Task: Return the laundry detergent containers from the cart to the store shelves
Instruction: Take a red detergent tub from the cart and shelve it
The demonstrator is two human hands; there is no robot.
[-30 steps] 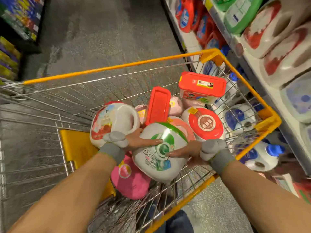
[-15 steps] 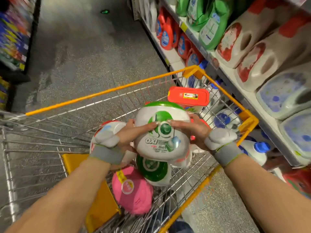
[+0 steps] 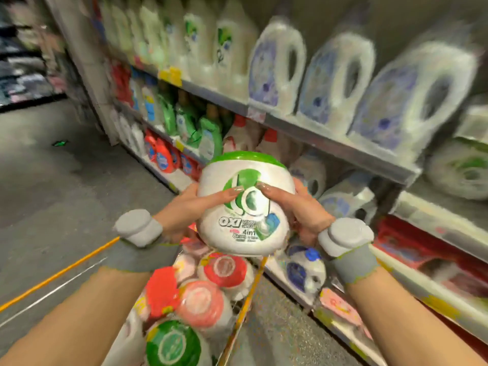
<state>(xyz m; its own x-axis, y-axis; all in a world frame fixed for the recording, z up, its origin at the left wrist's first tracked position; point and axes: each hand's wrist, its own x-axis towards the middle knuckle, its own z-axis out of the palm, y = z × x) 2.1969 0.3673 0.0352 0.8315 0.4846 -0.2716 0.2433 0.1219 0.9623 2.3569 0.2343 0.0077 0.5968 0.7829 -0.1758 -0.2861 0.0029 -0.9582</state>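
Note:
A round white detergent tub with a green lid (image 3: 247, 233) is held up in front of the store shelves (image 3: 330, 146), above the cart. My left hand (image 3: 195, 204) grips its left side and my right hand (image 3: 295, 207) grips its right side, fingertips curled over the front label. Below, the yellow-rimmed cart (image 3: 243, 315) holds more tubs: one with a red lid (image 3: 224, 270), one with a pink lid (image 3: 203, 305) and one with a green lid (image 3: 171, 344). The view is blurred by head motion.
Large white jugs with purple labels (image 3: 338, 80) fill the upper shelf. Green bottles (image 3: 208, 136) and red bottles (image 3: 161, 157) stand on lower shelves further down the aisle. A similar green-labelled tub (image 3: 462, 170) sits on the right shelf. Grey aisle floor (image 3: 66, 186) lies left.
Both hands have lifted the green-lidded tub out of the cart and up toward the shelves. My view has swung up and right, from the cart to the shelving.

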